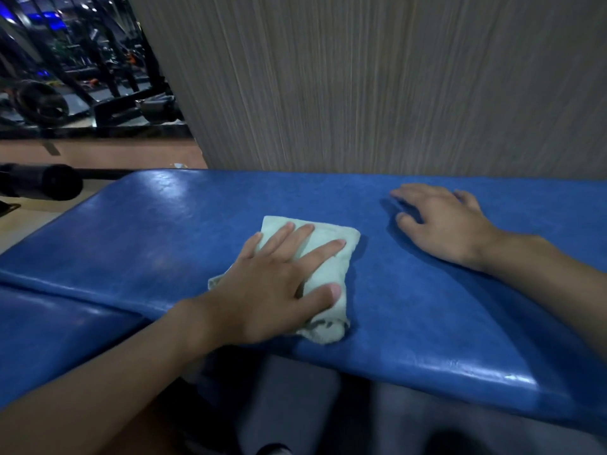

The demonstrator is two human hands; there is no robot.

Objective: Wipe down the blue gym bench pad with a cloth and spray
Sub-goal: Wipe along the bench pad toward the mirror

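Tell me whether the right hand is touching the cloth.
Apart. The head view shows the right hand resting on the blue bench pad, bare pad between it and the cloth.

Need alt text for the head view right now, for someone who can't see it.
A person's left hand presses a folded pale cloth flat onto a blue bench pad, while the right hand rests open on the pad further right. A grey wood-grain wall stands behind; no spray bottle is in view.
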